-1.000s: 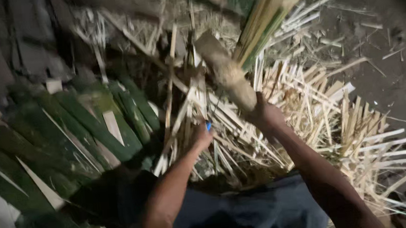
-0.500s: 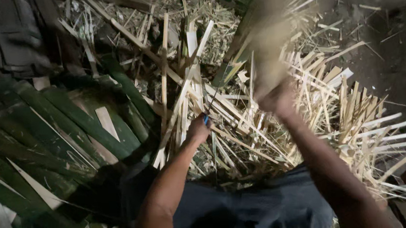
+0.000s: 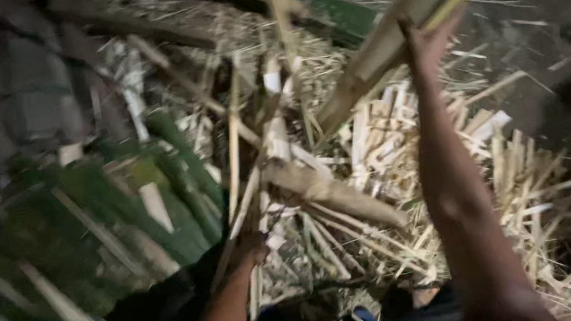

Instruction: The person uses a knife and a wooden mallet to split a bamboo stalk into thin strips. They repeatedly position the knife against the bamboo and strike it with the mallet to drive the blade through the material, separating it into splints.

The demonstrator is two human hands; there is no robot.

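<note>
our right hand (image 3: 426,34) up high clamped round a bamboo pole (image 3: 386,48), left hand (image 3: 248,248) down in the split strips (image 3: 380,138), its grip we can't tell, green slats (image 3: 98,225) off to the side

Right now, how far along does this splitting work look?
Plenty looks done: pale split strips cover the ground, with green pieces piled beside them. In hand, the right hand is raised gripping a bamboo stalk; the left hand rests low among the strips. That stalk remains uncut.
</note>
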